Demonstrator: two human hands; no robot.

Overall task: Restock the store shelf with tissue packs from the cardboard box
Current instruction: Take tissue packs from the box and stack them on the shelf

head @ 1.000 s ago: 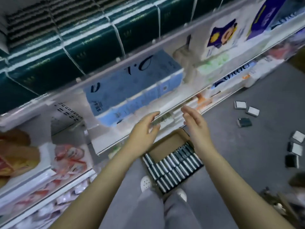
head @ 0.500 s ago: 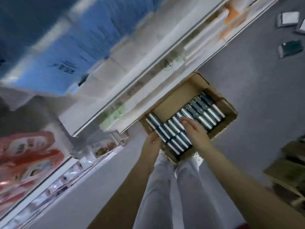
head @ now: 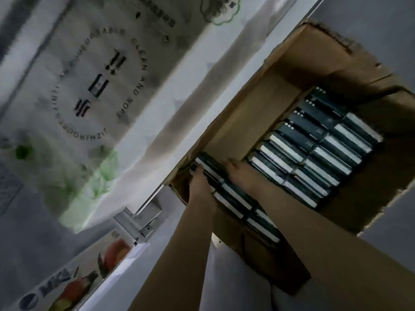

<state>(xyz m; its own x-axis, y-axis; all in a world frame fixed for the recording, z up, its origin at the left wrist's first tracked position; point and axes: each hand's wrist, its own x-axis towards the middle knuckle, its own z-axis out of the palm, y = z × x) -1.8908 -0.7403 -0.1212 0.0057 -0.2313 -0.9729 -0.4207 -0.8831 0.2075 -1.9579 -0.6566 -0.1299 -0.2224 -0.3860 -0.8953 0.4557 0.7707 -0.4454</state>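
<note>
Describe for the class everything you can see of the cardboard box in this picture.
The cardboard box is brown, open-topped, with ragged, torn flaps. It sits on the grey floor beside the shelf's white base. Inside, dark tissue packs with pale edges stand in tight rows; the part nearest the shelf is bare cardboard. The left hand and right hand reach in, pressing a row of packs between them at the box's near end.
</note>
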